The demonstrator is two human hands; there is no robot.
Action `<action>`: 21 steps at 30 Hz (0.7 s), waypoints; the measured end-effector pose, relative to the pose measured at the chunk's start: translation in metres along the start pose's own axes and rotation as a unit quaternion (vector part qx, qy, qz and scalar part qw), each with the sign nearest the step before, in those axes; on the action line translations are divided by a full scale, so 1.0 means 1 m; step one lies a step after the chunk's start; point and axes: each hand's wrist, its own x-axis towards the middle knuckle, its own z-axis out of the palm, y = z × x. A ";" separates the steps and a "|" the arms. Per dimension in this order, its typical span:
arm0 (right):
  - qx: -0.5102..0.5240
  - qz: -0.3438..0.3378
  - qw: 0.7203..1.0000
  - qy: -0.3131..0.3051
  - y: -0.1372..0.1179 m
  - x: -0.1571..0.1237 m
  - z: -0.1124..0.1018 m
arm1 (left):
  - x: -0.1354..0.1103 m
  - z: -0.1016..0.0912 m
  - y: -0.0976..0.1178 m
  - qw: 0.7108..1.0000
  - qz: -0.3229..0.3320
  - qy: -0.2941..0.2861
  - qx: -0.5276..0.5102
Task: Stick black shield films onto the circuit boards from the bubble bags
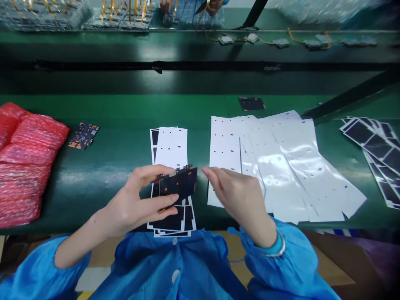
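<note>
My left hand [137, 198] grips a black circuit board [178, 183] by its left side, thumb on one face and fingers on the other. The board is tilted, with small copper-coloured pads showing. Just to its right, apart from it, my right hand [239, 193] is closed with thumb and forefinger pinched together; anything between them is too small or hidden to make out. Below the board lies a stack of black sheets with white borders [170, 223], partly covered by a white sheet with small dark holes [171, 146].
White perforated sheets [281, 166] spread to the right, with more black-and-white sheets [381, 150] beyond. Loose boards lie at the left [83, 136] and back [251, 103]. Red bubble-wrap packs [28, 166] sit far left. Across the raised shelf, another person's hands [214, 6] work near plastic trays [121, 16].
</note>
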 end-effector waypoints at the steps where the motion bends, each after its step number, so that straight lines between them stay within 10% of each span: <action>1: -0.011 0.015 1.000 -0.013 0.004 -0.004 0.005 | 0.011 0.000 -0.007 0.999 0.024 -0.039 -0.002; 5: 0.116 -0.029 0.988 -0.097 -0.010 -0.023 0.034 | 0.090 0.016 -0.064 0.994 0.070 -0.087 0.007; 10: 0.131 -0.113 0.965 -0.196 -0.032 -0.043 0.082 | 0.149 0.040 -0.130 0.991 -0.096 -0.072 0.063; 17: 0.209 -0.055 0.971 -0.102 -0.014 -0.042 0.094 | 0.021 -0.015 -0.076 0.971 -0.132 -0.137 0.143; 21: 0.287 -0.006 0.953 -0.097 -0.008 -0.033 0.081 | -0.038 -0.013 -0.052 0.969 -0.192 -0.141 0.057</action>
